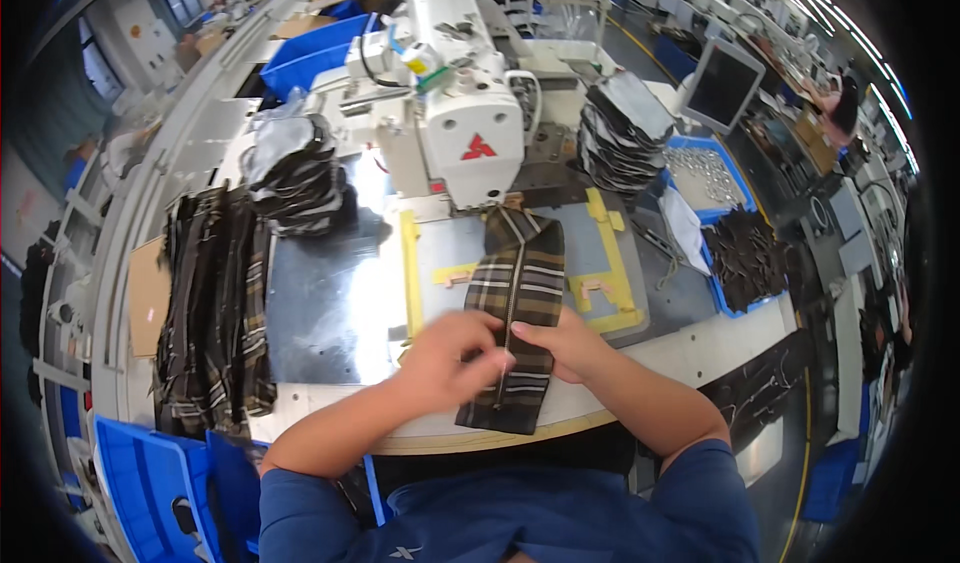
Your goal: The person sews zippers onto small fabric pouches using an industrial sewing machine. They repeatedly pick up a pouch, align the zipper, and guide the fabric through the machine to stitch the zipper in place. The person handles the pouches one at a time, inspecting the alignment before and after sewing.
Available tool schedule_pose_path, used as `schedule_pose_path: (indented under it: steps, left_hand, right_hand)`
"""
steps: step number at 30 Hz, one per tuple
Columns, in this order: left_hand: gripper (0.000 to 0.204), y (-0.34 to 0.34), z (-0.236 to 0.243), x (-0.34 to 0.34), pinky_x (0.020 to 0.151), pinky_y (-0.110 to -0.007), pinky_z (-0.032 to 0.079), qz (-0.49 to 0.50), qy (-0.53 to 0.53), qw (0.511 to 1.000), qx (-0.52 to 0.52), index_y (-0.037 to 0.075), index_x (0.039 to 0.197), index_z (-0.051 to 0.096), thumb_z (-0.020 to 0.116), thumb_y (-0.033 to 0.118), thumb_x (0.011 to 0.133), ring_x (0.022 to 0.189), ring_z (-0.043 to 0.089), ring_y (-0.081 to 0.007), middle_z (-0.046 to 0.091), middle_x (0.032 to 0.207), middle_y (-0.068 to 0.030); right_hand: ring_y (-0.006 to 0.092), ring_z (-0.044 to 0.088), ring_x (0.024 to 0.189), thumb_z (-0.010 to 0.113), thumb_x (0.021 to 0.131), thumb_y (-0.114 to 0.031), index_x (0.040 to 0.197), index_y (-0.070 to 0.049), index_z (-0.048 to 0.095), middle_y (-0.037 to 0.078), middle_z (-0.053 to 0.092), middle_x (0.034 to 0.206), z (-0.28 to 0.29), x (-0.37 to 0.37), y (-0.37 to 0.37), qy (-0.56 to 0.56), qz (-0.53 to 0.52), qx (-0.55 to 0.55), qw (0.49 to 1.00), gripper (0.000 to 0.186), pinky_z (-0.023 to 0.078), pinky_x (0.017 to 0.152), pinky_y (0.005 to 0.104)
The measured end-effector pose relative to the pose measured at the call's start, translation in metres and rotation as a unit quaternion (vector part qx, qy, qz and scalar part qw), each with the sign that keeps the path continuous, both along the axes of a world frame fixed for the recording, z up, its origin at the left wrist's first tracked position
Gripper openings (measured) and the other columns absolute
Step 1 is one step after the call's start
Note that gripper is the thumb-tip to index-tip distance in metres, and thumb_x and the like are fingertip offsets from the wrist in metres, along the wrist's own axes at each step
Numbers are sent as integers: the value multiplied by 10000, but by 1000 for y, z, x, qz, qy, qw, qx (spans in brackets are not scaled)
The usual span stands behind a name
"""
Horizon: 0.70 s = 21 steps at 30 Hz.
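L fingers (pixel 487 367) nr zip (pixel 515 288), grip unclear (blur), R fingers (pixel 541 336) round plaid cloth (pixel 540 298) edge

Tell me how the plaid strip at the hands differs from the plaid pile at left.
The strip looks like one narrow piece; the pile holds many, layered together. The strip has the left hand and right hand at it; the pile lies farther left, touched by neither. A zipper-like line runs down the strip; none is plain on the pile. Both are dark cloth with paler stripes.
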<state>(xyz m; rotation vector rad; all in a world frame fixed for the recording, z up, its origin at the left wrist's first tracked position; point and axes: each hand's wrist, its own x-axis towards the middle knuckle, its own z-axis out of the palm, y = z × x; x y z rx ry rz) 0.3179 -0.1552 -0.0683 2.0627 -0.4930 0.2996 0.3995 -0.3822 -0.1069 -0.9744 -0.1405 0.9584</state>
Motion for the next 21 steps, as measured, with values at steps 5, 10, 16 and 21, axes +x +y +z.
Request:
schedule_pose_path:
  steps: [5, 10, 16, 21]
  left_hand:
    - [324, 27, -16, 86, 934, -391, 576, 15, 350, 886, -303, -13, 1199, 696, 799, 187, 966, 1079, 718, -219, 767, 1168, -122]
    - [441, 13, -16, 123, 954, -365, 608, -64, 334, 832, -439, -7, 1358, 628, 770, 0, 941, 1082, 748, -202, 767, 1206, -111]
    - [427, 2, -35, 131, 984, -340, 570, -53, 287, 877, -382, -2, 1361, 629, 756, -46, 956, 1129, 688, -154, 730, 1260, -70]
    - [507, 8, -45, 147, 972, -330, 568, -40, 296, 868, -397, 1, 1415, 568, 760, -54, 949, 1126, 690, -154, 720, 1268, -80]
  right_hand:
    - [230, 577, 1369, 757, 1018, -137, 1533, -24, 509, 106, 633, 1458, -7, 19, -21, -124, 32, -43, 991, 583, 480, 1152, 431]
    - [177, 672, 1171, 768, 972, -93, 1421, -23, 594, 79, 707, 1303, 41, 68, 2, -291, -5, -170, 941, 487, 542, 1021, 360]
    - [113, 692, 998, 783, 971, -111, 1234, -32, 696, 59, 743, 1135, 23, 147, 8, -229, -31, -66, 971, 287, 561, 878, 300]
    - [121, 690, 965, 816, 939, -149, 1226, -18, 704, 47, 752, 1089, 8, 151, 7, -163, 17, -165, 973, 334, 559, 845, 297]
